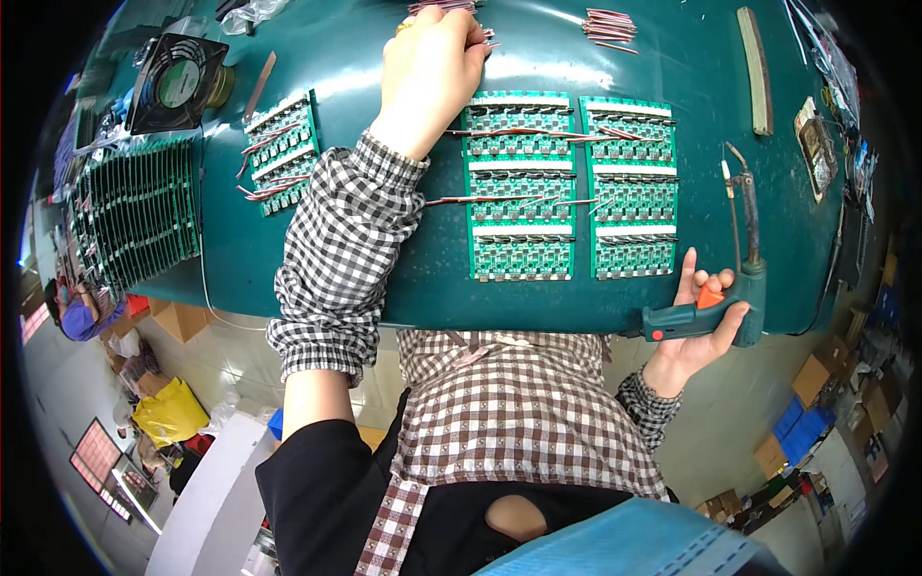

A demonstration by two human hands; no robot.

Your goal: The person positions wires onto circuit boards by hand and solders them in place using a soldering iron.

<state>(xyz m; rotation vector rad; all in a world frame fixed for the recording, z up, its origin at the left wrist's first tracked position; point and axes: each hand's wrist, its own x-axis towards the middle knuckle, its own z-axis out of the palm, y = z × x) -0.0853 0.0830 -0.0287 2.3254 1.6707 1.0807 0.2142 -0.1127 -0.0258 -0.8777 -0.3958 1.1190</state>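
Observation:
My left hand (429, 77) reaches to the far edge of the view, fingers curled over a bundle of thin wires (444, 6); wire ends show beside its thumb, while the fingertips are partly hidden. In my right hand (684, 355), near the front edge, is a green soldering gun (750, 298) with an orange trigger, its tip pointing away from me. Between the hands lie two green circuit board panels, a left one (521, 261) and a right one (634, 259). Red, black and white wires (519, 132) lie across their upper and middle rows.
Another wired panel (281, 154) lies left of my sleeve. Beyond it stand a black fan (178, 84) and a rack of upright boards (134, 216). A second wire bundle (609, 28) sits at the back, with a wooden strip (756, 72) and a grimy tray (814, 149) to the right.

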